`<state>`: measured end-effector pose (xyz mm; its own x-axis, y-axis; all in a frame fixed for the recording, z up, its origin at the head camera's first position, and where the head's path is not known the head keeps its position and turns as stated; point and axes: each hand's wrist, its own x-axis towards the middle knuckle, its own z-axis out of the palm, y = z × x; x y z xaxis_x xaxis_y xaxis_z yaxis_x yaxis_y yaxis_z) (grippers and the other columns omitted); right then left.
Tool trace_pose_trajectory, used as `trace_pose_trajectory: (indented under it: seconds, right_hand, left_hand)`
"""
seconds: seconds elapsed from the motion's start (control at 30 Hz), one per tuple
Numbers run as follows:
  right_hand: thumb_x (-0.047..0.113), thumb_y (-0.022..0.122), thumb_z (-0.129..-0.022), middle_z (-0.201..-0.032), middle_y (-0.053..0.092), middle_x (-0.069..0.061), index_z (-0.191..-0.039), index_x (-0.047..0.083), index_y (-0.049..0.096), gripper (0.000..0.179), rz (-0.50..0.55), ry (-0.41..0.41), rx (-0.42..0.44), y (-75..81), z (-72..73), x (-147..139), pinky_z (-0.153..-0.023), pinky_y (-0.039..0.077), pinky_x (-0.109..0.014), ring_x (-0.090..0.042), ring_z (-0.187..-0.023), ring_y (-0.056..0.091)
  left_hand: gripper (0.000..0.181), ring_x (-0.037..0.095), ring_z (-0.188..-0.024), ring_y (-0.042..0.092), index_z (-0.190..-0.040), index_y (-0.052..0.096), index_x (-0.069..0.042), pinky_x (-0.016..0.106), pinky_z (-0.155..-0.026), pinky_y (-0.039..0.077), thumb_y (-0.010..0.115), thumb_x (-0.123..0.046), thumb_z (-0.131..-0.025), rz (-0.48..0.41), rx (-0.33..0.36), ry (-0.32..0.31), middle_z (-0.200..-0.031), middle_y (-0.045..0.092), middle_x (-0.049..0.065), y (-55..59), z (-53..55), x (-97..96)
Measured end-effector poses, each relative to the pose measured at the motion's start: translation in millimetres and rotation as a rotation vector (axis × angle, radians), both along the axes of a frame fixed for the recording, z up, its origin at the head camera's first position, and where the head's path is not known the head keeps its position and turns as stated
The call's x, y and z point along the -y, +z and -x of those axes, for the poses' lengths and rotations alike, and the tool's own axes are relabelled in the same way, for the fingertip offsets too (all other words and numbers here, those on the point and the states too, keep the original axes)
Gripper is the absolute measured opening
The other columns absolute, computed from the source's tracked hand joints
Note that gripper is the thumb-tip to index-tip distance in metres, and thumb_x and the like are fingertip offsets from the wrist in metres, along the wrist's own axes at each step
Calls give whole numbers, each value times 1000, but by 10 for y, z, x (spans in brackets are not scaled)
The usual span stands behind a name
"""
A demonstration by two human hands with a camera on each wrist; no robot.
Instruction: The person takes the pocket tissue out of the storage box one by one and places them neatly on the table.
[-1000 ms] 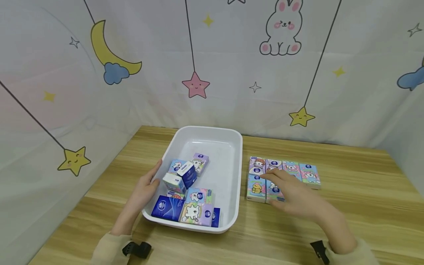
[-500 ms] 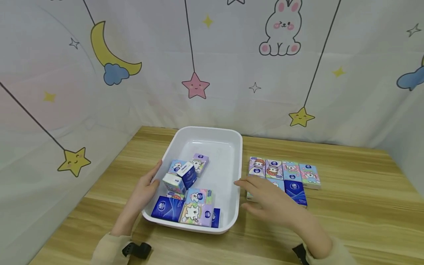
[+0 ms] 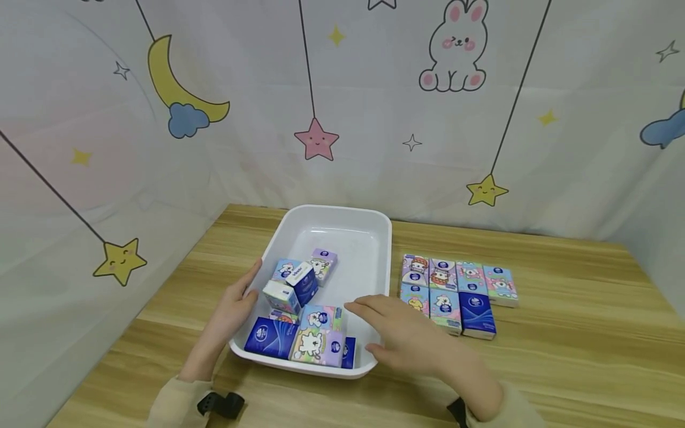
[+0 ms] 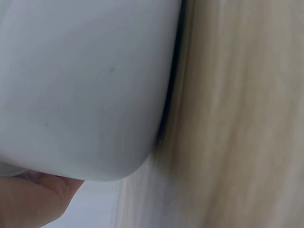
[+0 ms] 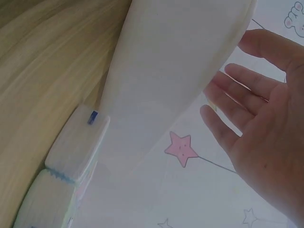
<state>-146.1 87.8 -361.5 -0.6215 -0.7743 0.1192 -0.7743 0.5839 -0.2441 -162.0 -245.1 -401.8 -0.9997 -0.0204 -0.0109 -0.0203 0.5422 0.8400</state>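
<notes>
My left hand [image 3: 231, 309] grips the left wall of a white plastic tray [image 3: 355, 261], its thumb over the rim. Several pocket tissue packs lie jumbled in the tray's near and left part, among them a dark blue pack [image 3: 272, 337] and a lilac pack [image 3: 323, 266]. My right hand [image 3: 409, 336] is over the tray's right rim, fingers spread and pointing inward, holding nothing. In the right wrist view those fingers [image 5: 242, 102] look loose beside the tray's outer wall [image 5: 161, 57]. A pack with a white dog print [image 3: 311, 345] lies just left of the right fingertips.
Right of the tray, several tissue packs lie in two rows on the wooden table [image 3: 567, 333], with a dark blue pack [image 3: 478, 315] at the near right. A white printed curtain [image 3: 369, 107] hangs behind and at both sides.
My right hand has moved left from above the laid-out packs to over the tray's right rim, uncovering the near row with its dark blue pack. The left hand has stayed put.
</notes>
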Motion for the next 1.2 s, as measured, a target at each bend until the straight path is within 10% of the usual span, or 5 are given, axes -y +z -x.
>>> trace_pose_trajectory:
  seconds: [0.67,1.2]
  right_hand:
    - [-1,65,-80,-148,46,4,-147,21,38,75,-174,179,-86,2,-103,414,-116,37,-36,-16,-138,43]
    - [8,75,-73,-157,32,11,-152,27,28,94,-316,376,-246,101,-94,643,-118,33,-33,-11,-144,32]
  left_hand:
    - [59,40,-145,21,-153,24,-12,57,-118,21,36,-1,-96,0,-1,4,-159,21,16,-11,14,-19]
    - [58,41,-145,21,-152,23,-9,57,-117,22,35,0,-96,-8,4,2,-158,21,17,-6,7,-13]
